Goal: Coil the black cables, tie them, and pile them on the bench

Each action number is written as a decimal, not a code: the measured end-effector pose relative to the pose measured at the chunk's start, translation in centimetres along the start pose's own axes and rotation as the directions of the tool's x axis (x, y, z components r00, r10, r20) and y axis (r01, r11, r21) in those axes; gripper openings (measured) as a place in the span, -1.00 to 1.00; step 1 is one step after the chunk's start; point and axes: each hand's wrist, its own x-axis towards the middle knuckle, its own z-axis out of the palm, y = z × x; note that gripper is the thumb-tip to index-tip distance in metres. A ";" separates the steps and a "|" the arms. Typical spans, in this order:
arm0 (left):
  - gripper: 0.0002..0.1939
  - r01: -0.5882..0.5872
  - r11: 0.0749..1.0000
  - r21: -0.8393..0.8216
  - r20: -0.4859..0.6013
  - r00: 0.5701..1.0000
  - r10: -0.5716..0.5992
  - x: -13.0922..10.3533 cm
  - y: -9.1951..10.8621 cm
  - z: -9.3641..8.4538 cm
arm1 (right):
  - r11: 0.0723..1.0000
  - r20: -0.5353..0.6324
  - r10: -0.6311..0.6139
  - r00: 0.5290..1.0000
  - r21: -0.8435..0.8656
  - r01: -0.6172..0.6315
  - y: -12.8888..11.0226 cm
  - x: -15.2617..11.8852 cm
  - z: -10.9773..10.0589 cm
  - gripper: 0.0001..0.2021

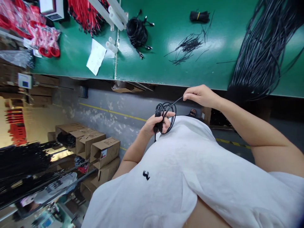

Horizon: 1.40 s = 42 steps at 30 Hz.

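A coil of black cable (172,117) hangs in my left hand (152,124), whose fingers are wrapped around its loops. A dark connector end (155,129) shows below the thumb. From the coil a length of the cable runs up to my right hand (200,95), which pinches it between thumb and fingertips. Both hands are in front of my body, just off the near edge of the green table (166,74). On the table lies a finished-looking black cable coil (137,31) with metal plug ends.
Loose black ties (190,44) and a bound tie bundle (199,16) lie on the table. A large heap of black cables (258,47) is at right. White paper (96,57), white tubes (115,17) and red cables (86,15) are at left. Cardboard boxes (105,152) stand on the floor.
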 end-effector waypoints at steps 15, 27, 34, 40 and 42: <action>-0.62 -0.449 0.860 -0.242 -0.407 0.852 0.330 -3.6 5.5 -1.4 | 0.910 0.037 0.311 0.950 -0.300 -0.287 14.0 -7.6 1.7 -0.47; -0.55 0.094 0.989 0.116 0.093 0.990 -0.105 1.1 -0.2 0.0 | 0.867 0.270 -0.301 0.915 -0.323 0.380 -5.4 -1.4 1.4 -0.56; -0.64 0.018 0.998 -0.052 0.171 0.985 -0.009 0.4 -0.1 0.8 | 0.882 0.072 -0.347 0.935 -0.313 0.351 -2.6 0.0 1.6 -0.60; -0.55 0.118 0.993 0.026 0.271 0.955 -0.120 -0.2 0.2 2.0 | 0.834 -0.069 -0.459 0.886 -0.379 0.402 -5.2 -1.1 4.0 -0.52; -0.50 0.173 0.972 0.158 0.370 0.903 -0.220 -0.1 0.3 2.3 | 0.804 0.166 -0.463 0.871 -0.334 0.492 -5.8 -0.2 4.6 -0.68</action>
